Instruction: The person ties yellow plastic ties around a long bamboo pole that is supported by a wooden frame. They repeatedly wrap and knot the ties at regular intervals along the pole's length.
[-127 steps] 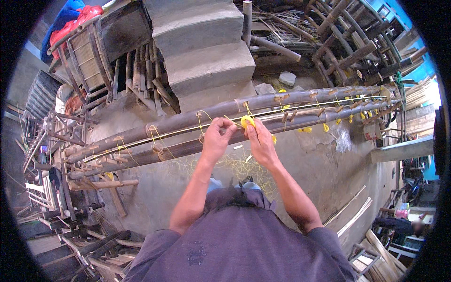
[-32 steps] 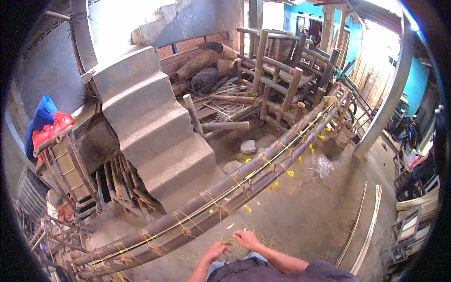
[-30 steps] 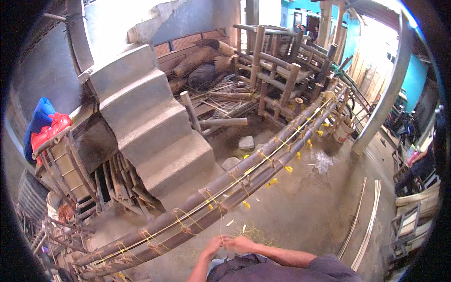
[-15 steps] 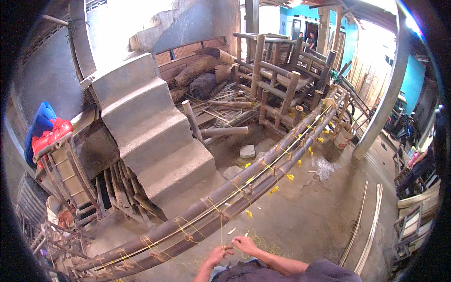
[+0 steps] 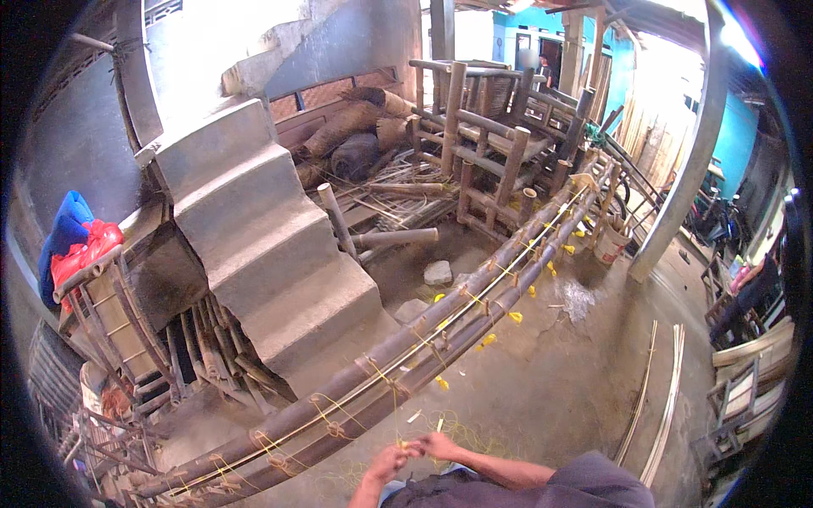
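Note:
My left hand (image 5: pixel 389 461) and my right hand (image 5: pixel 438 446) meet low in the view, just on my side of a long pair of dark bamboo poles (image 5: pixel 334 430). Both are closed, fingers pinched on a thin yellow cord (image 5: pixel 395 415) that rises to the nearer pole. A small yellow bit shows between the fingertips; its exact form is too small to make out. More yellow cord is looped and knotted along the poles, with yellow tufts (image 5: pixel 442 383) hanging from the near side. Loose cord (image 5: pixel 464 433) lies tangled on the floor beyond my right hand.
Concrete steps (image 5: pixel 262 254) rise beyond the poles at left. A bamboo frame (image 5: pixel 500 144) stands farther back, near a bucket (image 5: pixel 611 244) and a grey post (image 5: pixel 690 169). Long pale strips (image 5: pixel 665 406) lie on the floor at right. A person (image 5: pixel 544 72) stands far back.
My right hand has come down and leftward against my left, the fingers now meeting. My view has shifted slightly, so the surroundings sit a little farther left.

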### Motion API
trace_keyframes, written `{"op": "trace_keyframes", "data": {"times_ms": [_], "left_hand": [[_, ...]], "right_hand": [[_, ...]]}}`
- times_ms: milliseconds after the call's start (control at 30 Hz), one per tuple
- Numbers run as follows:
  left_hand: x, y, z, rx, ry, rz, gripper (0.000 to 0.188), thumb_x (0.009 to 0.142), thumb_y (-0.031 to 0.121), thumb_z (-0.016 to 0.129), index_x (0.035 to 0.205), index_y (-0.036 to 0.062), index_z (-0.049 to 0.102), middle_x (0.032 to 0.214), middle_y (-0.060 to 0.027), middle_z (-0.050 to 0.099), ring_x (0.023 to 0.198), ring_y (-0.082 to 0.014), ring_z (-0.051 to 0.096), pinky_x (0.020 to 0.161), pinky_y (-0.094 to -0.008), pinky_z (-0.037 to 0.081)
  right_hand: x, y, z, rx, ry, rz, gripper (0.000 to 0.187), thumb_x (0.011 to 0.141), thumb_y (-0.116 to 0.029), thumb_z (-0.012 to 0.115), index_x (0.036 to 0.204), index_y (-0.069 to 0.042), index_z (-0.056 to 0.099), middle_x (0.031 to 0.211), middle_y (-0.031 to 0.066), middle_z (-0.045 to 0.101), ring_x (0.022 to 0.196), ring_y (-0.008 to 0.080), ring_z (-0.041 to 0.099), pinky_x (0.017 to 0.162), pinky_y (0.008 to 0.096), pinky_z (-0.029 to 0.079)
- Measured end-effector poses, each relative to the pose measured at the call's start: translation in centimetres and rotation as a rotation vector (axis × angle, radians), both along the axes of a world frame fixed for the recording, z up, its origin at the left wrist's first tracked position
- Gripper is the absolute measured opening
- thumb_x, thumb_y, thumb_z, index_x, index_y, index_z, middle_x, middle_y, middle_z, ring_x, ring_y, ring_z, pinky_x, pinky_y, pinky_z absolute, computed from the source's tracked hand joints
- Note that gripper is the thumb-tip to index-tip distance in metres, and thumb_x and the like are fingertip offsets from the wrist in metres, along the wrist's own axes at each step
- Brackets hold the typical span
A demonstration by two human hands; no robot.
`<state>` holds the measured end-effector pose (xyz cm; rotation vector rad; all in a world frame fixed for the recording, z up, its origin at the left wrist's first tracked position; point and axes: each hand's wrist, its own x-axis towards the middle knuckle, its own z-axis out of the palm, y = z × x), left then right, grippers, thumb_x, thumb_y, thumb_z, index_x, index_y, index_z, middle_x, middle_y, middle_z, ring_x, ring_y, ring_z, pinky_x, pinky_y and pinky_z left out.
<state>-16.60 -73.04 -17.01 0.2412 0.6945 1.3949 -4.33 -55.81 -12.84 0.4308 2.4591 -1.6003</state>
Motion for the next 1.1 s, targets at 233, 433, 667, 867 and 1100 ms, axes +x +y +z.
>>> {"op": "trace_keyframes", "data": {"times_ms": [233,433,667,867,1100], "left_hand": [[0.2,0.4,0.5,-0.12,0.016,0.177,0.042,0.085,0.014,0.042,0.125,0.0005,0.048,0.1,-0.0041,0.065,0.061,-0.0068,0.049,0.058,-0.0238,0.043],[1.0,1.4,5.0,-0.468,0.696,0.038,0.04,0.085,0.017,0.043,0.121,0.001,0.052,0.093,-0.0054,0.066,0.058,-0.0057,0.045,0.054,-0.02,0.04],[1.1,2.0,9.3,-0.426,0.945,-0.153,0.045,0.083,0.015,0.041,0.125,-0.0004,0.047,0.102,-0.0087,0.063,0.06,-0.0058,0.047,0.056,-0.0192,0.04],[-0.1,1.6,3.3,-0.317,0.35,0.117,0.038,0.086,0.019,0.041,0.115,0.0011,0.057,0.09,-0.0057,0.065,0.068,-0.0132,0.056,0.065,-0.0285,0.047],[-0.3,0.6,1.4,-0.139,-0.299,0.27,0.033,0.091,0.02,0.042,0.111,0.0005,0.058,0.091,-0.0053,0.065,0.064,-0.0072,0.055,0.061,-0.0233,0.046]], "right_hand": [[0.8,-1.4,0.0,0.015,0.13,0.49,0.034,0.088,-0.035,0.046,0.096,-0.008,0.064,0.076,0.0126,0.064,0.069,0.0249,0.062,0.066,0.0379,0.048],[-0.6,-1.6,2.6,-0.115,0.039,0.187,0.023,0.084,-0.022,0.049,0.094,-0.007,0.063,0.08,0.0134,0.065,0.074,0.0304,0.063,0.066,0.0418,0.048],[-1.5,-0.3,2.5,0.191,-0.042,-0.176,0.028,0.087,-0.027,0.049,0.096,-0.005,0.063,0.082,0.0174,0.063,0.076,0.0299,0.061,0.071,0.0406,0.046],[-1.6,0.0,1.0,0.133,-0.023,0.021,0.028,0.085,-0.027,0.047,0.095,-0.007,0.063,0.087,0.0156,0.065,0.08,0.033,0.062,0.071,0.0428,0.048],[-1.2,-1.5,2.2,0.039,0.168,0.392,0.029,0.085,-0.031,0.05,0.09,-0.006,0.063,0.078,0.0144,0.063,0.073,0.0301,0.062,0.066,0.041,0.048]]}}
